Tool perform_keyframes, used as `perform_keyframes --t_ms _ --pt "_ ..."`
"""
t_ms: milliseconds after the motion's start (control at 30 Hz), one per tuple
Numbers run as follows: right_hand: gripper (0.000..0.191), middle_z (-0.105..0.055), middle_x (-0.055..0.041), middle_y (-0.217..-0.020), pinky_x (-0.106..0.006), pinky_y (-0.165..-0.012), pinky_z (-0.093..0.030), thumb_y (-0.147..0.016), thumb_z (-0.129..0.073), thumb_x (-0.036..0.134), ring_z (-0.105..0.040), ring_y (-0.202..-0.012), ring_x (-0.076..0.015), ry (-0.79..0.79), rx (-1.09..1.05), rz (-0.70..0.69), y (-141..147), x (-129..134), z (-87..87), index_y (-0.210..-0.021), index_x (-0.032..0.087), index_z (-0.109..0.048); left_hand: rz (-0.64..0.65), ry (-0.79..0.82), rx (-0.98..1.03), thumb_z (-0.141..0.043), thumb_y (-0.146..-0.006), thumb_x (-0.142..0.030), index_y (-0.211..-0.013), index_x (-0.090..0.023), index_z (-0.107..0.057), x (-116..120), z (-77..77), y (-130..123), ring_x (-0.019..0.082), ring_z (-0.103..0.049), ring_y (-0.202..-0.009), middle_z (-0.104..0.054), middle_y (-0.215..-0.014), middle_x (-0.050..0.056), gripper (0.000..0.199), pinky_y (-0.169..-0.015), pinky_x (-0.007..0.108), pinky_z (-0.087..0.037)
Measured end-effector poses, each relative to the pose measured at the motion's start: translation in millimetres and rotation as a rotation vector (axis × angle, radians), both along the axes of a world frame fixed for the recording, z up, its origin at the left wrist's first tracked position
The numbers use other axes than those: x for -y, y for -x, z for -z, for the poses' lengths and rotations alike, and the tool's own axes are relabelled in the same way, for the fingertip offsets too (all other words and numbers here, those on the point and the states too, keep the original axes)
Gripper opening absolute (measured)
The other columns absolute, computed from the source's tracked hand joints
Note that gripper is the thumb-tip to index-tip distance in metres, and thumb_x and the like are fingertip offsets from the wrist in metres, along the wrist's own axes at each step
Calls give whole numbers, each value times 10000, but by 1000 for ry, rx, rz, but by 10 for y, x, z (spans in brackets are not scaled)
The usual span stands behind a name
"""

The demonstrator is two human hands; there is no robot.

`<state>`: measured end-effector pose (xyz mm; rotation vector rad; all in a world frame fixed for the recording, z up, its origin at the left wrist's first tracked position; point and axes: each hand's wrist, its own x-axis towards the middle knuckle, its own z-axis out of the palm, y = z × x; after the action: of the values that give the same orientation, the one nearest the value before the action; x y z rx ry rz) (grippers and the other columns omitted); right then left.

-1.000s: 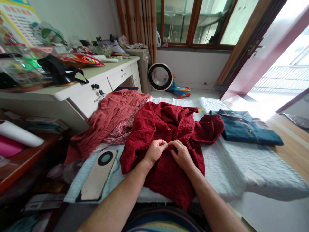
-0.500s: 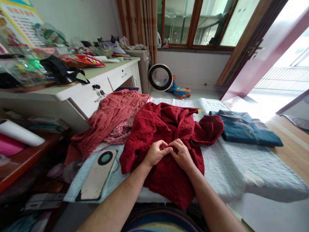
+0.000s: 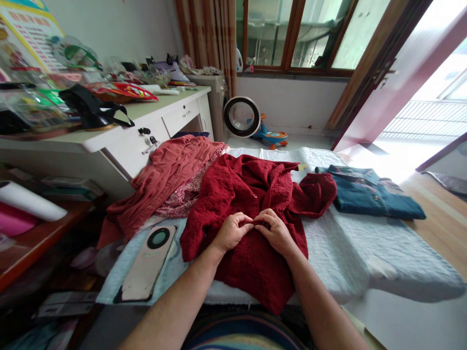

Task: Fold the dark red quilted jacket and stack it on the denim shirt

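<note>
Left hand [image 3: 233, 233] on crinkled red shirt [image 3: 243, 197]

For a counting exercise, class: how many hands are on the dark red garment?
2: the left hand and the right hand, close together near the middle of the dark red garment. No other hand shows.

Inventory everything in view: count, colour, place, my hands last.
Shirt: one, dark red, centre
Draped clothing: unclear, pinkish, left
Folded denim: one, blue, right
Phone: one, beige, near left
Cloth: one, pale blue, underneath
Desk: one, white, left
Desk clutter: many, mixed, desktop
Roll: one, white, left
Poster: one, yellow, upper left
Curtain: one, brown, window's left
Window: one, brown, back
Washing machine: one, grey, back
Toy: one, blue-orange, floor
Door: one, pink, right
Left hand: one, on shirt
Right hand: one, on shirt
</note>
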<state>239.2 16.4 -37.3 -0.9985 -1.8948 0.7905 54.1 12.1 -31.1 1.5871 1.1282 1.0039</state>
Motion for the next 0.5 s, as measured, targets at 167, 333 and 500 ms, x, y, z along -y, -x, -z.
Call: perform_keyframes --t_ms 167,333,500 --pt "173 -579 -34 -968 -322 -879 -471 -896 -551 174 -578 -940 -168 8 -9 -47 -19 6 -39 -984 245 -681 -6 -75 -46 -652 -812 -254 -831 -170 -738 -15 -17 15 160 -604 -797 -655 -806 30 122 -775 270 -458" --pt "179 -587 -32 -963 -314 -869 -469 -894 -533 156 -581 -932 -163 18 -35 -69 -31 7 -44 -961 238 -677 3 -74 -19 -647 -809 -242 -809 -165 -724 -25 -15 23 148 -586 -777 -630 -793 19 109 -766 262 -444" --pt "150 -582 -22 -914 -305 -829 -469 -884 -523 140 -576 -869 -155 2 -49 -56 -31 -10 -5 -904 227 -644 57 -93 3 -640 -823 -255 -805 -171 -721 -16 -22 21 151 -580 -800 -623 -805 20 118 -785 263 -438"
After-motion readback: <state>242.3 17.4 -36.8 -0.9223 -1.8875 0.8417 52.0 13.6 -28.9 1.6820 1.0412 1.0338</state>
